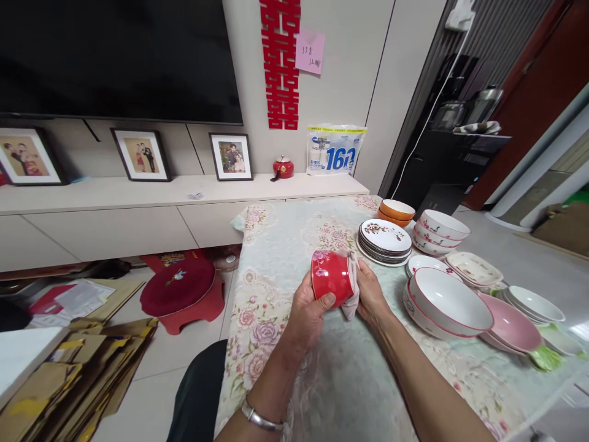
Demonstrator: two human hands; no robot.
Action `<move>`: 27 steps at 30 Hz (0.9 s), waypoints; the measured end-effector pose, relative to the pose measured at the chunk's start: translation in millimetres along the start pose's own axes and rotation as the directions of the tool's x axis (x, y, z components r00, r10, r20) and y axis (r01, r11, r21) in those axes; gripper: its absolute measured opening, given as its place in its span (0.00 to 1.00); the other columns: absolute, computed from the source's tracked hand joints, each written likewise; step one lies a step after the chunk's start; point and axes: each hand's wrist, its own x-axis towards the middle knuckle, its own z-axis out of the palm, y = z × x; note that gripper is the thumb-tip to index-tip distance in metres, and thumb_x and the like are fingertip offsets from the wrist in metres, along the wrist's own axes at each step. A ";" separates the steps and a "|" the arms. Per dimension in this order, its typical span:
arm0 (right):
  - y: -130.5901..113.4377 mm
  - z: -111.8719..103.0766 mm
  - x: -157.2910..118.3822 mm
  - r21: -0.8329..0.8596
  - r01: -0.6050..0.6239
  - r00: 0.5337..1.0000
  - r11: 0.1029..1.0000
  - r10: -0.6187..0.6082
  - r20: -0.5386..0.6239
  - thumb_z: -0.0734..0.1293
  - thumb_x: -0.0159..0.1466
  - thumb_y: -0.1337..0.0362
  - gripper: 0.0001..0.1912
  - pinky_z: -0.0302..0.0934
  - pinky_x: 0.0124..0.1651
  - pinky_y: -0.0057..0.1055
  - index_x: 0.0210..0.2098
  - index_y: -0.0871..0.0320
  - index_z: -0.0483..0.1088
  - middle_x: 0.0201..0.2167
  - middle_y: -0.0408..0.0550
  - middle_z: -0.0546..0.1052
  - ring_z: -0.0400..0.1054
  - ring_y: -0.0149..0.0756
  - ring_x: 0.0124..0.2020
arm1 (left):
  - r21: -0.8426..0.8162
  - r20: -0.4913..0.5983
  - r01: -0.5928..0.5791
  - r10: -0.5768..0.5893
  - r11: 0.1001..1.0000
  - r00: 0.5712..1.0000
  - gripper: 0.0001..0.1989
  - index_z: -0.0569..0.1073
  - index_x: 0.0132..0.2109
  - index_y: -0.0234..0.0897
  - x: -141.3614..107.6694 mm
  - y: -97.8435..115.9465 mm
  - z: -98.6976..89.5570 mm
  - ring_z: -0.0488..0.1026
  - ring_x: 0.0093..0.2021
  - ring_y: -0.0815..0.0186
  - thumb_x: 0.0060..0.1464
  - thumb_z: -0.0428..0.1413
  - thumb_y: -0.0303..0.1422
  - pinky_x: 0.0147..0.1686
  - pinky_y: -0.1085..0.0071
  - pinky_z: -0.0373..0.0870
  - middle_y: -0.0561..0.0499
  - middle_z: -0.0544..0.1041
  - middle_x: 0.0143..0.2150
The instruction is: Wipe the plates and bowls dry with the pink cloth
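A glossy red bowl (330, 277) with pink flowers is tipped on its side above the table, its mouth facing right. My left hand (307, 307) is closed round it from the left, thumb along its lower side. On the right, my right hand (369, 288) grips a pale pinkish cloth (352, 294) that is bunched over the bowl's rim. The fingers of that hand are partly hidden behind cloth and bowl, and the bowl's inside does not show. Beyond the right hand stands a stack of plates (385, 236) with a brown flower pattern.
Along the table's right side stand orange bowls (396, 212), red-rimmed white bowls (442, 228), a large white bowl (451, 301) and a pink dish (513, 322). A flowered tablecloth (262, 331) covers the table. A red stool (184, 291) and flattened cardboard (92, 374) are on the left floor.
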 end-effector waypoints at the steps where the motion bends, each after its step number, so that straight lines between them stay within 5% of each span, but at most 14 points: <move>1: 0.2 1.2 -0.9 0.005 -0.018 1.000 1.000 0.018 0.004 0.76 0.53 0.51 0.24 0.71 0.39 0.35 0.44 0.57 0.73 0.39 0.49 0.82 0.76 0.41 0.37 | -0.005 -0.011 -0.012 0.012 1.000 1.000 0.35 0.69 0.57 0.34 0.2 -0.5 -0.1 0.76 0.53 0.53 0.41 0.69 0.33 0.54 0.59 0.70 0.41 0.79 0.52; 6: 0.9 2.4 -5.7 -0.048 -0.064 0.990 0.997 0.070 0.124 0.75 0.55 0.52 0.32 0.71 0.46 0.39 0.56 0.54 0.70 0.50 0.51 0.79 0.75 0.44 0.46 | -0.035 -0.110 -0.062 0.058 0.997 0.992 0.36 0.68 0.59 0.37 4.3 -0.2 -5.9 0.74 0.55 0.53 0.42 0.69 0.33 0.56 0.60 0.69 0.42 0.77 0.56; 10: -0.3 -3.2 -3.9 -0.175 0.081 0.993 0.981 -0.063 0.105 0.73 0.57 0.50 0.31 0.69 0.52 0.39 0.57 0.52 0.69 0.57 0.49 0.75 0.72 0.44 0.54 | -0.030 -0.064 -0.027 0.025 0.999 0.998 0.35 0.69 0.57 0.37 4.3 -2.7 -6.3 0.75 0.54 0.54 0.41 0.69 0.32 0.55 0.60 0.69 0.42 0.78 0.55; 15: -2.7 -1.4 -1.7 -0.190 0.120 0.993 0.974 -0.116 0.034 0.69 0.59 0.49 0.22 0.70 0.45 0.38 0.48 0.54 0.73 0.46 0.49 0.81 0.74 0.44 0.45 | 0.035 0.090 -0.013 0.010 0.999 0.996 0.31 0.69 0.58 0.35 -1.4 -6.4 -1.9 0.76 0.50 0.57 0.46 0.66 0.30 0.54 0.63 0.69 0.44 0.79 0.52; 20: 11.1 3.0 -2.3 -0.166 -0.056 0.993 0.984 0.037 -0.115 0.71 0.53 0.52 0.16 0.66 0.32 0.34 0.34 0.58 0.74 0.30 0.48 0.81 0.72 0.41 0.30 | 0.264 0.122 -0.030 -0.003 0.964 0.993 0.26 0.71 0.56 0.34 -2.4 -3.8 -5.3 0.76 0.48 0.58 0.50 0.63 0.30 0.53 0.63 0.69 0.44 0.80 0.49; 23: 20.1 0.4 -1.6 -0.236 -0.076 0.995 0.969 0.059 -0.079 0.70 0.54 0.53 0.16 0.66 0.35 0.35 0.34 0.60 0.75 0.33 0.50 0.81 0.71 0.41 0.32 | 0.323 0.060 -0.058 0.041 0.944 0.997 0.23 0.72 0.54 0.34 0.3 -4.0 -8.0 0.76 0.47 0.58 0.50 0.63 0.30 0.51 0.64 0.69 0.44 0.80 0.48; 27: 19.2 -3.5 -3.7 -0.470 0.141 0.988 0.872 -0.156 0.007 0.64 0.62 0.51 0.20 0.65 0.48 0.37 0.41 0.60 0.76 0.43 0.51 0.81 0.71 0.44 0.44 | 0.252 -0.032 -0.050 0.060 0.966 0.998 0.22 0.73 0.52 0.35 1.6 -3.2 -5.6 0.77 0.45 0.59 0.48 0.64 0.30 0.50 0.65 0.70 0.45 0.81 0.46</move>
